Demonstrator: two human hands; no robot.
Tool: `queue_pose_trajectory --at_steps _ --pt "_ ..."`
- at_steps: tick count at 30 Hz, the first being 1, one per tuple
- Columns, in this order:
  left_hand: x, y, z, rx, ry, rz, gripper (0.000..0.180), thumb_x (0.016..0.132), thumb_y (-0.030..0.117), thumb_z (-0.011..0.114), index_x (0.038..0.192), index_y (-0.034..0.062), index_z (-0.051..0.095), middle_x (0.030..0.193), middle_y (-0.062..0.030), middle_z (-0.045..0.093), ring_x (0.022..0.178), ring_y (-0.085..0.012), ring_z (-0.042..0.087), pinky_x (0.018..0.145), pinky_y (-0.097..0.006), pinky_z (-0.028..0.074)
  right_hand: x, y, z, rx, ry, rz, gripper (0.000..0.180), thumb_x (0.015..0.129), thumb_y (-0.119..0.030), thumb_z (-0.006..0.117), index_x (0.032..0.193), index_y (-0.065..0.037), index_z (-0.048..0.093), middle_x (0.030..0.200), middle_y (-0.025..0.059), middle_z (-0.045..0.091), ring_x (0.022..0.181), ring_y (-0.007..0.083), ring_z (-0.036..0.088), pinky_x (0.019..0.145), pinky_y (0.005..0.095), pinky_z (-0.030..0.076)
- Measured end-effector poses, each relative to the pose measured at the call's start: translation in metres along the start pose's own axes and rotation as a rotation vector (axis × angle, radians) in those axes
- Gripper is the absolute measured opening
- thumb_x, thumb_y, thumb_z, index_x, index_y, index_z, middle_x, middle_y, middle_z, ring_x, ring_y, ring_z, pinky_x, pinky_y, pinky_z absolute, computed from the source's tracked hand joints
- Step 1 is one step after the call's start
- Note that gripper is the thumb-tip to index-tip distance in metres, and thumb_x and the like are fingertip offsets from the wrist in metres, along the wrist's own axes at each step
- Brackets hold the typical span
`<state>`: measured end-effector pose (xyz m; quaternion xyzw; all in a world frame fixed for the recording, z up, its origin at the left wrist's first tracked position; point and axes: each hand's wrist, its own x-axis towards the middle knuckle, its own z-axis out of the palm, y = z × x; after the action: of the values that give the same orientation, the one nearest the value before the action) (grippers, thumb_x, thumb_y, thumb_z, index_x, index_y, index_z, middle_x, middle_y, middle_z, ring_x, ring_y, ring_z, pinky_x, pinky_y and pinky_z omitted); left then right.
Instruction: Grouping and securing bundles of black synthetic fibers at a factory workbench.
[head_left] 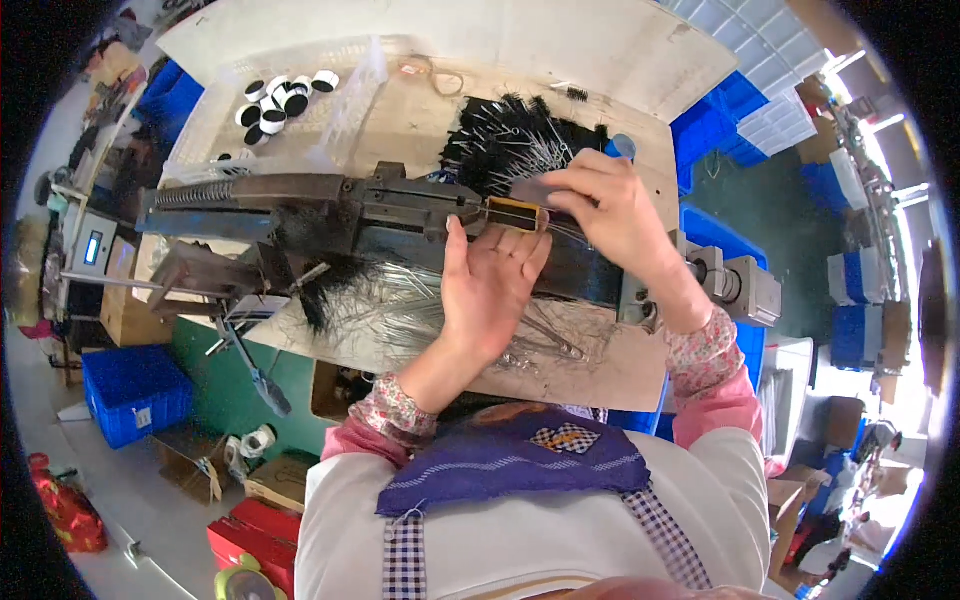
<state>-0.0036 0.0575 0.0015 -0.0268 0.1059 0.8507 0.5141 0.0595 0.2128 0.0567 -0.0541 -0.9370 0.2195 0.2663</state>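
Clear tray [366,92]: white cylinders [271,117] inside. Left hand [490,290] spread beside yellow frame [514,205]; right hand [603,203] pinched, hold unclear.

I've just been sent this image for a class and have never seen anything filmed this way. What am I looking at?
There is no robot here, just a person's two bare hands, seen from above by a wide fisheye camera worn on the head; that's why straight edges bend. The left hand is open, palm up, its fingers near a yellow-edged rectangular piece beside a long, dark metal device. The right hand is pinched close by; what it holds is too blurred to tell. On the pale wooden tabletop are black-bristled wire brushes, thin silvery wires and a clear plastic tray with black-ended white cylinders.
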Motion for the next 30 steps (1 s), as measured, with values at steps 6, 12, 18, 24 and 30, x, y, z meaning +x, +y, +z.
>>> queue_pose_trajectory --at_steps 6,12,18,24,30 --pt "-0.002 0.0 0.003 0.052 0.001 0.065 0.066 0.096 0.053 0.034 0.123 -0.0076 0.04 0.128 -0.0169 0.048 0.126 -0.0282 0.042 0.112 -0.04 0.027 0.001 -0.008 0.005 -0.042 -0.137 -0.047 0.014 0.075 -0.011 0.066 0.088 -0.011 0.07 0.075 0.0048 0.058 0.076 0.0225 0.058 0.077 0.0355 0.038" --pt "0.001 0.001 0.006 0.113 0.004 0.068 0.066 0.096 0.052 0.035 0.121 -0.0084 0.041 0.126 -0.0195 0.048 0.124 -0.0314 0.043 0.112 -0.042 0.028 -0.004 -0.003 0.0 -0.078 -0.126 -0.085 0.015 0.074 -0.009 0.067 0.088 -0.011 0.07 0.076 0.0047 0.059 0.077 0.0226 0.059 0.077 0.0353 0.039" --pt "-0.003 0.004 0.008 0.116 0.001 0.02 0.067 0.096 0.053 0.034 0.121 -0.0087 0.041 0.125 -0.0199 0.048 0.124 -0.0331 0.042 0.111 -0.043 0.029 -0.004 -0.013 -0.007 -0.079 -0.067 -0.122 0.017 0.075 -0.01 0.064 0.092 -0.01 0.068 0.077 0.0056 0.06 0.079 0.0223 0.06 0.075 0.0359 0.042" --pt "-0.005 0.009 0.007 0.135 -0.038 0.0 0.06 0.097 0.053 0.03 0.11 -0.0031 0.048 0.115 -0.0145 0.053 0.114 -0.0266 0.048 0.106 -0.04 0.033 -0.012 -0.024 0.001 -0.132 0.061 -0.018 0.013 0.084 -0.014 0.057 0.095 -0.008 0.056 0.073 0.0128 0.062 0.07 0.0319 0.063 0.059 0.045 0.05" --pt "-0.008 0.012 0.024 0.104 0.125 0.067 0.069 0.096 0.051 0.034 0.121 -0.0127 0.036 0.125 -0.0272 0.045 0.125 -0.0386 0.039 0.112 -0.046 0.025 -0.021 -0.047 0.004 -0.403 -0.26 -0.004 0.019 0.077 -0.009 0.057 0.092 0.003 0.053 0.063 0.018 0.063 0.06 0.0337 0.065 0.051 0.0419 0.051"
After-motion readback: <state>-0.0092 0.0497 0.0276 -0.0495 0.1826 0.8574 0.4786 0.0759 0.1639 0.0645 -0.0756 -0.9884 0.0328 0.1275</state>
